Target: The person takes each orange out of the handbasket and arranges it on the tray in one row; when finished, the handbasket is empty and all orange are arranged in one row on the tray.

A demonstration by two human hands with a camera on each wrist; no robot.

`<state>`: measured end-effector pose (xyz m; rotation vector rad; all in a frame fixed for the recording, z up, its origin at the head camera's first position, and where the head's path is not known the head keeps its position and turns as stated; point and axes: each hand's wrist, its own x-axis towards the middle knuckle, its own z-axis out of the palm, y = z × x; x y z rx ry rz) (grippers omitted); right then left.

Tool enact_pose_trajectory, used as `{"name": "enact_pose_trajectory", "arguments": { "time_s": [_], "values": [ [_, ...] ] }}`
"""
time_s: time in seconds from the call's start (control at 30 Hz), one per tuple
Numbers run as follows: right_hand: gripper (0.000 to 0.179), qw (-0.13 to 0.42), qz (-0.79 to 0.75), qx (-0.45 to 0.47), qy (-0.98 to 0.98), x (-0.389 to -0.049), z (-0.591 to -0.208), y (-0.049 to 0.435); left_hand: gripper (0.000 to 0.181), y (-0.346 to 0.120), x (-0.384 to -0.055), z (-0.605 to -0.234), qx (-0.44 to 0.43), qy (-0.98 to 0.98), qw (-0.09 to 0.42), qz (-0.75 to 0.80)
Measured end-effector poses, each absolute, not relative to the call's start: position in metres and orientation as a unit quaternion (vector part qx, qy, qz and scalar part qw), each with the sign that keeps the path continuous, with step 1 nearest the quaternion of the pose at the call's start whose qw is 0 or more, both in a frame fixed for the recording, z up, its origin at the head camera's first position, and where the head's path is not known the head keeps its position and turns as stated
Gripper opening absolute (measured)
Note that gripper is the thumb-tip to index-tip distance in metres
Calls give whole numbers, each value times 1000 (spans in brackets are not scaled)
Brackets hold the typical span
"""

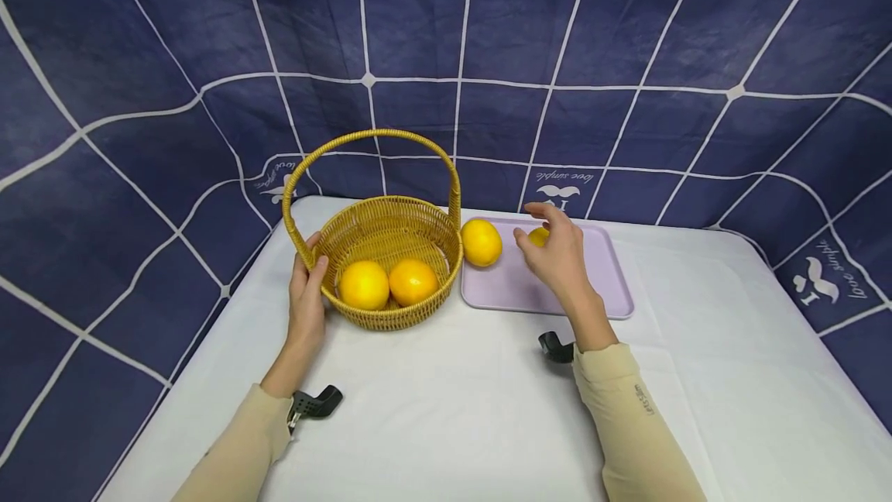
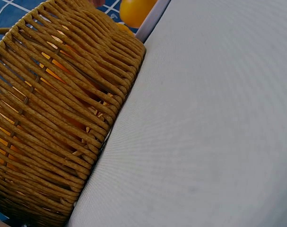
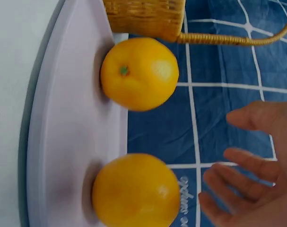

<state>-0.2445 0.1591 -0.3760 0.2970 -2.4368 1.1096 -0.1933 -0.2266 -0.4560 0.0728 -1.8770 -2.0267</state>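
A yellow-brown wicker basket [image 1: 385, 319] with a tall arched handle [image 1: 376, 133] stands on the table, two oranges [image 1: 365, 285] inside it. My left hand [image 1: 307, 304] grips its left side near the handle's foot, thumb over the rim; in the left wrist view the woven wall [image 2: 58, 109] fills the left. My right hand [image 1: 557, 254] hovers above the lilac tray [image 1: 502, 293], fingers spread and bent, holding nothing. Partly hidden behind that hand is one orange [image 1: 539, 236]. Another orange [image 3: 139, 74], with a green stem spot, lies at the tray's basket end.
The tray stands close to the basket's right side on a white-covered table [image 1: 418, 409]. Behind and at both sides hangs a dark blue curtain [image 1: 418, 29] with white grid lines. Black wrist mounts [image 1: 555, 348] stick out from both forearms.
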Motion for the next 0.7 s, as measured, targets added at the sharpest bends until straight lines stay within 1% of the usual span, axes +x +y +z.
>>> {"name": "enact_pose_trajectory", "arguments": {
  "time_s": [0.13, 0.27, 0.5, 0.7],
  "values": [
    [46, 211, 388, 53, -895, -248, -381, 168, 50, -228, -193, -456, 25, -667, 188, -720],
    [54, 171, 371, 19, -913, -249, -384, 173, 50, -228, -194, -456, 26, -667, 186, -721],
    [66, 101, 358, -14, -928, -251, -391, 179, 49, -227, -194, -456, 25, -666, 187, -722],
    [68, 90, 352, -11, -931, -254, -400, 181, 50, -227, -193, -455, 29, -673, 190, -715]
  ]
}}
